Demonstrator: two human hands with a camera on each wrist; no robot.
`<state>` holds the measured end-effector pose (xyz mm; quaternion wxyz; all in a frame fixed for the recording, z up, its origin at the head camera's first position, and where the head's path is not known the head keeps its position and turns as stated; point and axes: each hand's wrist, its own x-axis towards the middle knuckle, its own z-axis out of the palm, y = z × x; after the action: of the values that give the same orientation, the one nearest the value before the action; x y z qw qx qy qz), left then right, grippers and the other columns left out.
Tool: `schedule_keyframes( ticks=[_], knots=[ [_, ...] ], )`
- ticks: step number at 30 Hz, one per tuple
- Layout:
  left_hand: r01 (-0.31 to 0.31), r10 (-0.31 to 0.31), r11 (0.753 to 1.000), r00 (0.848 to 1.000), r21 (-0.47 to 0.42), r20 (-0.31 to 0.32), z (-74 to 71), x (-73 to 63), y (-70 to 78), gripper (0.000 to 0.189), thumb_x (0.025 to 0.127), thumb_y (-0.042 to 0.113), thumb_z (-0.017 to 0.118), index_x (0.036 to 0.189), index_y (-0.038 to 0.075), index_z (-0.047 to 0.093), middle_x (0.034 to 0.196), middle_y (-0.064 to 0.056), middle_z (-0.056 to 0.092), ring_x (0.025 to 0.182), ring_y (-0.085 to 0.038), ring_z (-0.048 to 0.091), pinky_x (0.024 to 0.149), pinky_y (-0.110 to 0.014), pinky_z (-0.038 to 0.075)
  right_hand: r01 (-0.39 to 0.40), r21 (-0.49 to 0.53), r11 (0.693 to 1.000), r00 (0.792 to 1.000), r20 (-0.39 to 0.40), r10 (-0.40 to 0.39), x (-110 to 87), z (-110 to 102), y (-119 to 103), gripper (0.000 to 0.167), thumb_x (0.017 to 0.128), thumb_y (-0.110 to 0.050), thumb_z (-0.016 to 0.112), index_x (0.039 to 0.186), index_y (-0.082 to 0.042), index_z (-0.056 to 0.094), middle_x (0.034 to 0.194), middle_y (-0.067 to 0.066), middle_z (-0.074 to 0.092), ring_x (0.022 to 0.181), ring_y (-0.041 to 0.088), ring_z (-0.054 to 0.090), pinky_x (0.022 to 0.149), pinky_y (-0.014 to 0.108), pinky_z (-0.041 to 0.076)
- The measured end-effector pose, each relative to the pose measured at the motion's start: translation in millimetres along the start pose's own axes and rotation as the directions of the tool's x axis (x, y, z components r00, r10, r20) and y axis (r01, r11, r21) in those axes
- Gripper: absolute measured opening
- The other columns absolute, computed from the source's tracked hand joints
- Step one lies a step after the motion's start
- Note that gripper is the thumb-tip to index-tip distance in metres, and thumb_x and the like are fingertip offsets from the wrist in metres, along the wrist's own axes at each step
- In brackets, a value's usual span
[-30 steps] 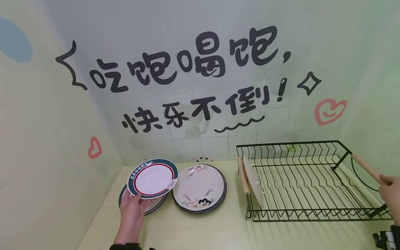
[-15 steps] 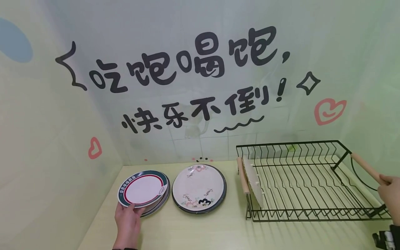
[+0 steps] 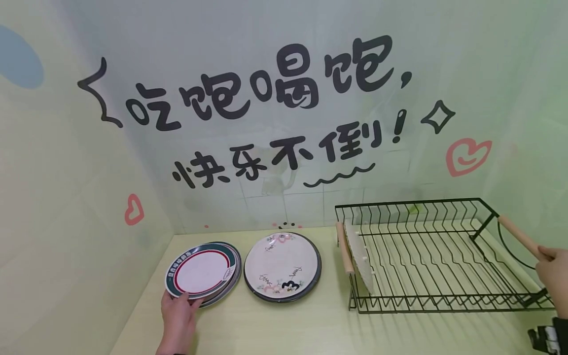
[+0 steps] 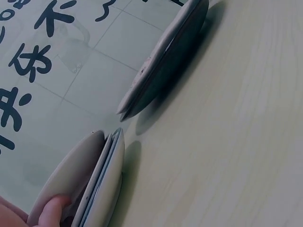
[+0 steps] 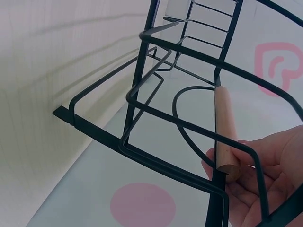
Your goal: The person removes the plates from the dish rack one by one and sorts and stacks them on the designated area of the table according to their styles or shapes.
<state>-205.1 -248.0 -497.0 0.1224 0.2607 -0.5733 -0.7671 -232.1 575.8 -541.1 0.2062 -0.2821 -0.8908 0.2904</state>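
Note:
My left hand pinches the near edge of a white plate with a teal rim and red ring. This plate overlaps a small stack of plates at the left of the table. In the left wrist view the held plate leans away from the stacked plates, a fingertip in the gap between them. At the right, my right hand holds the wooden handle of a black wire dish rack. The right wrist view shows fingers around the lower end of that handle.
A floral white plate lies on a dark-rimmed plate in the middle of the table. One pale plate stands upright at the rack's left end, beside the other wooden handle. A printed wall rises behind.
My left hand has brought the teal-rimmed plate left and down onto the area over the left stack. The right hand stays at the rack handle.

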Motion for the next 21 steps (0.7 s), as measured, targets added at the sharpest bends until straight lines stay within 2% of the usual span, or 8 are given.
schedule_keyframes(
  ticks=[6,8,11,12,15,17,19,21],
  knots=[
    [-0.004,0.013,0.987,0.999,0.162,-0.049,-9.8,4.9,2.9,0.063,0.097,0.000,0.028,0.153,0.012,0.000,0.155,-0.018,0.017,0.129,-0.028,0.040,0.085,-0.021,0.051,-0.003,-0.004,1.000,1.000,0.001,0.003,0.5,1.8,1.1,0.051,0.092,0.004,0.033,0.143,0.005,0.030,0.130,0.042,0.038,0.069,0.035,0.041,0.042,0.034,0.030],
    [-0.023,0.034,0.981,0.998,0.194,-0.050,-11.6,5.6,4.1,0.064,0.096,-0.001,0.030,0.153,0.010,0.003,0.154,-0.020,0.019,0.129,-0.029,0.039,0.080,-0.015,0.051,0.006,-0.009,1.000,1.000,-0.002,-0.006,2.3,3.0,3.4,0.051,0.092,0.005,0.033,0.142,0.006,0.031,0.129,0.042,0.039,0.069,0.035,0.041,0.042,0.033,0.030],
    [-0.068,0.091,0.959,0.993,0.273,-0.075,-13.6,6.1,4.4,0.064,0.091,-0.004,0.036,0.151,0.004,0.014,0.148,-0.025,0.027,0.118,-0.030,0.043,0.069,-0.008,0.047,0.008,0.002,1.000,1.000,-0.007,-0.008,6.0,3.7,6.7,0.052,0.091,0.006,0.032,0.142,0.006,0.031,0.129,0.042,0.038,0.070,0.035,0.041,0.042,0.033,0.029],
    [-0.071,0.104,0.949,0.990,0.306,-0.094,-14.0,6.0,4.2,0.064,0.090,-0.004,0.038,0.150,0.002,0.018,0.145,-0.026,0.026,0.114,-0.029,0.041,0.067,-0.010,0.044,0.014,-0.007,1.000,1.000,-0.008,-0.014,6.7,4.2,7.3,0.051,0.091,0.006,0.032,0.142,0.006,0.031,0.128,0.042,0.039,0.070,0.035,0.041,0.042,0.033,0.029],
    [-0.070,0.126,0.919,0.985,0.387,-0.122,-16.3,7.2,3.0,0.064,0.086,-0.003,0.042,0.147,-0.003,0.023,0.141,-0.029,0.017,0.118,-0.036,0.031,0.092,-0.028,0.042,-0.002,-0.003,1.000,1.000,0.001,0.002,2.8,0.6,-0.4,0.052,0.091,0.006,0.032,0.143,0.005,0.029,0.130,0.043,0.037,0.073,0.037,0.040,0.044,0.034,0.029],
    [-0.057,0.116,0.900,0.987,0.433,-0.111,-18.2,9.5,1.4,0.064,0.086,-0.001,0.043,0.146,-0.007,0.022,0.141,-0.033,0.008,0.125,-0.042,0.019,0.105,-0.041,0.031,-0.003,0.001,1.000,1.000,0.004,0.003,-3.4,-3.3,-8.5,0.052,0.092,0.006,0.031,0.143,0.005,0.029,0.130,0.043,0.037,0.072,0.036,0.040,0.044,0.034,0.029],
    [-0.054,0.102,0.880,0.992,0.473,-0.077,-20.1,11.9,-0.4,0.062,0.087,0.001,0.044,0.145,-0.010,0.022,0.140,-0.036,0.002,0.127,-0.046,0.010,0.110,-0.052,0.020,0.000,0.003,1.000,1.000,0.002,0.000,-5.3,-4.1,-9.8,0.052,0.091,0.006,0.031,0.143,0.005,0.029,0.130,0.043,0.037,0.069,0.035,0.040,0.043,0.034,0.029],
    [-0.062,0.099,0.855,0.994,0.514,-0.046,-21.8,13.9,-2.4,0.060,0.088,0.002,0.044,0.143,-0.012,0.024,0.138,-0.038,0.003,0.125,-0.047,0.011,0.109,-0.054,0.020,0.004,0.006,1.000,1.000,0.001,-0.004,-5.7,-3.8,-8.6,0.053,0.091,0.005,0.031,0.144,0.004,0.029,0.130,0.042,0.038,0.065,0.033,0.039,0.042,0.034,0.029]
  ],
)
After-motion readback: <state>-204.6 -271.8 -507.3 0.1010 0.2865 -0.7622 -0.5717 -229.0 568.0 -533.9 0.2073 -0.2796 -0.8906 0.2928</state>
